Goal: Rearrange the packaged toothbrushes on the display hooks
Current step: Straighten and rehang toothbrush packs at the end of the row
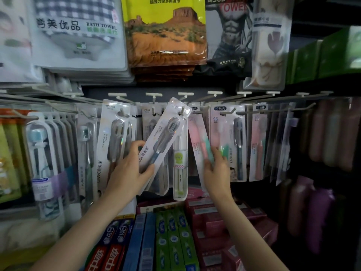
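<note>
- Left hand (pixel 130 169), at centre frame, grips the lower part of a white card-and-clear-blister toothbrush pack with a blue-handled brush (pixel 161 141), thumb on its front and fingers curled behind.
- That pack is tilted, its top leaning to the right, with its hanging hole over the tip of a pale metal display hook (pixel 183 110).
- Right hand (pixel 216 171), just right of centre, pinches the lower edge of a pack holding a pink and a mint-green toothbrush (pixel 199 141); this pack is blurred, so its top appears to hang from the next hook, though that is unclear.
- Between the two hands hangs a clear upright pack with a white and lime-green brush (pixel 180 163).
- Along the bottom of the frame lie green toothpaste boxes (pixel 172 239).
</note>
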